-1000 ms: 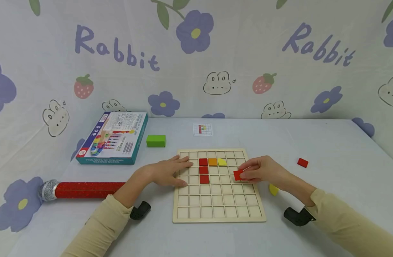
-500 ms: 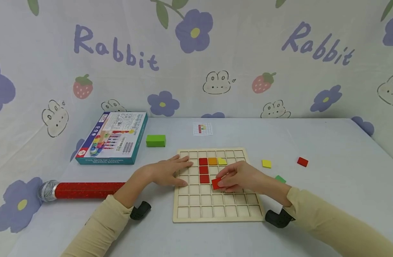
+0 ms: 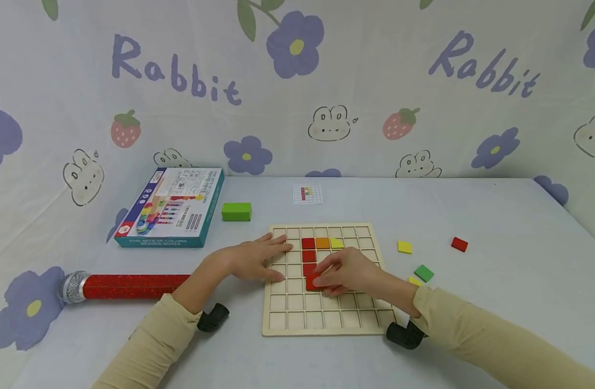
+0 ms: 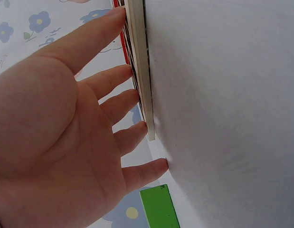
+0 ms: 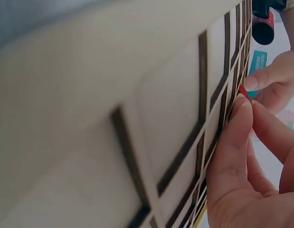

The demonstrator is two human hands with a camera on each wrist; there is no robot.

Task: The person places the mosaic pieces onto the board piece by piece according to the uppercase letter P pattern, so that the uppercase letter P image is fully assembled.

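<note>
A square wooden grid board lies on the table. In its upper left cells sit red tiles in a column, with an orange tile and a yellow tile to the right of the top one. My right hand pinches another red tile between thumb and fingers, right at the cell below the column. My left hand rests with spread fingers on the board's left edge; in the left wrist view its fingertips touch the frame.
Right of the board lie a yellow tile, a green tile, a red tile and a partly hidden yellow piece. Behind stand a pattern card, a green block and a box. A red microphone lies left.
My right hand has carried the red tile leftward across the board to beneath the red column. The loose yellow and green tiles have come into view. My left hand has stayed put.
</note>
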